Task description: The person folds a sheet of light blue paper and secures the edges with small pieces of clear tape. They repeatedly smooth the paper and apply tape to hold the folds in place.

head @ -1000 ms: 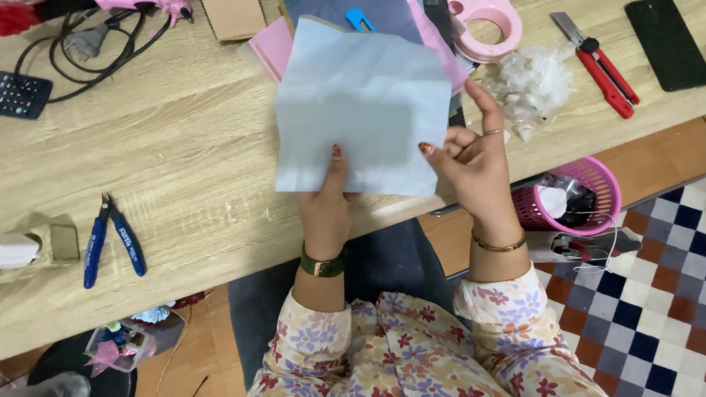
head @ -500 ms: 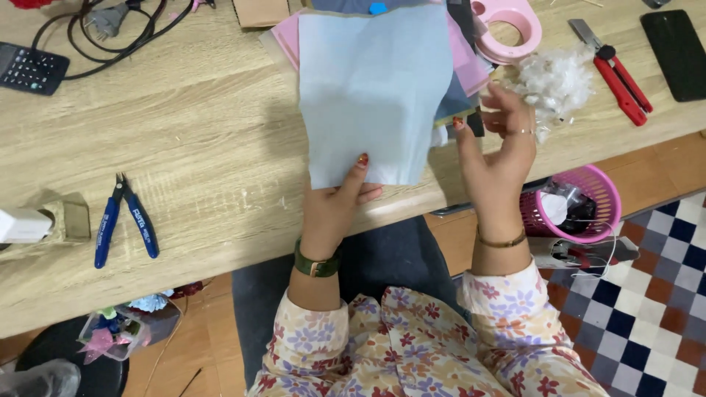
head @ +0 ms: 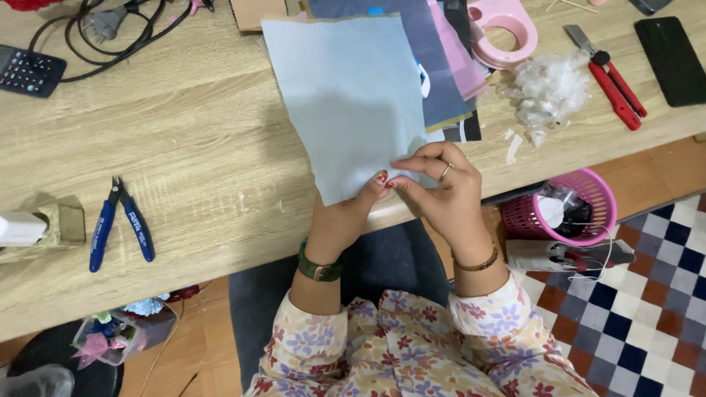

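A light blue sheet [head: 353,103] is held up over the wooden table [head: 184,147]. My left hand [head: 346,217] pinches its lower edge from below. My right hand [head: 441,195], with a ring on one finger, pinches the same lower edge right beside the left thumb. Both hands meet at the sheet's bottom right part. Behind the sheet lies a stack of coloured sheets [head: 445,66] in dark blue, grey and pink.
Blue-handled pliers [head: 118,224] lie at the left. A pink tape dispenser [head: 507,29], white fluff [head: 548,88], red-handled cutters [head: 614,81] and a black phone [head: 669,48] lie to the right. A calculator [head: 29,70] and cables [head: 110,29] are far left. A pink basket [head: 570,213] stands on the floor.
The blue sheet has shifted up and away over the table. My right hand came in from the sheet's right side to pinch its lower edge beside the left hand.
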